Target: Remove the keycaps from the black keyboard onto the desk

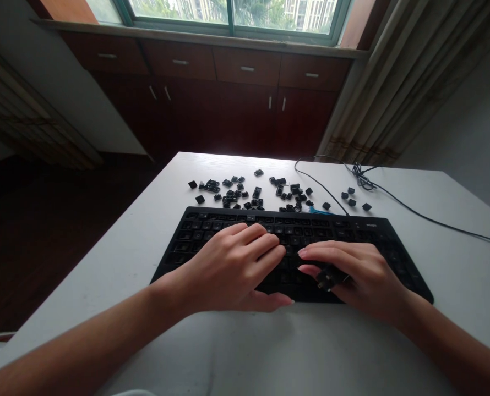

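A black keyboard [377, 234] lies across the table, with keys missing in places. My left hand [232, 264] rests over its left and middle part, palm down, fingers bent onto the keys and thumb stretched apart; nothing shows in its grasp. Over the right part is my right hand [356, 269], its fingers curled and a few small black pieces that look like keycaps [330, 278] held under the palm beside the thumb. The right index fingertip points at the middle keys. Beyond the keyboard lie many loose black keycaps [256, 192].
A blue tool [319, 211], partly hidden, lies just behind the keyboard. The cable [418, 212] runs from its back edge to a coil, then to the right. Four-sided and white, the table [83, 258] has its far edge before dark red cabinets [245, 115].
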`<state>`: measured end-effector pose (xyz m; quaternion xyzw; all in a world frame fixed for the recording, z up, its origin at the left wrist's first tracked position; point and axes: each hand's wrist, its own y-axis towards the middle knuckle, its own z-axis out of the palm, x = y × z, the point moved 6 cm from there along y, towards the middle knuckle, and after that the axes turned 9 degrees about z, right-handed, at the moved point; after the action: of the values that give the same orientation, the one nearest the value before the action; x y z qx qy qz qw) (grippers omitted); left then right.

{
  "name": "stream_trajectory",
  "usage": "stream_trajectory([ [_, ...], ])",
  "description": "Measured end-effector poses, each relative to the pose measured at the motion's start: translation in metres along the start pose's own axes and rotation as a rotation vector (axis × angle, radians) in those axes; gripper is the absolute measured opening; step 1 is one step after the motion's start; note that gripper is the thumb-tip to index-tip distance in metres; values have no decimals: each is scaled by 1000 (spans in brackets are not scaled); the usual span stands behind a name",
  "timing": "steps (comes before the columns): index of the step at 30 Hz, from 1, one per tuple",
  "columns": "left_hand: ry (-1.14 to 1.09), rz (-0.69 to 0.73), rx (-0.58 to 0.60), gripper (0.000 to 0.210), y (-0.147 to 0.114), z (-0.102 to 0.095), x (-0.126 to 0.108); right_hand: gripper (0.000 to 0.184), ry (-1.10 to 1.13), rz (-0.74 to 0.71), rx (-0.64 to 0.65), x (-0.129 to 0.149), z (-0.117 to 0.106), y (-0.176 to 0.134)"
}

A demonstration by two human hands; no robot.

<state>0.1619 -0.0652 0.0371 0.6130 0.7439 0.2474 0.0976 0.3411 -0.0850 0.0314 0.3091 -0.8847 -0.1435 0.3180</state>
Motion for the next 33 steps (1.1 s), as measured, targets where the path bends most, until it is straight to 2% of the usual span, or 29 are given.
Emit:
stream_trajectory([
  [9,10,-6,-2,52,-1,-1,1,39,1,40,-8,-7,-5,-2],
  [15,12,-3,-9,51,-1,-1,2,36,0,35,-11,-5,-6,-1],
  [24,24,-13,10,47,-1,-2,3,31,-56,78,-172,-7,-18,1],
  [33,28,-14,7,47,-1,-2,3,33,-34,79,-121,-9,-14,-1],
])
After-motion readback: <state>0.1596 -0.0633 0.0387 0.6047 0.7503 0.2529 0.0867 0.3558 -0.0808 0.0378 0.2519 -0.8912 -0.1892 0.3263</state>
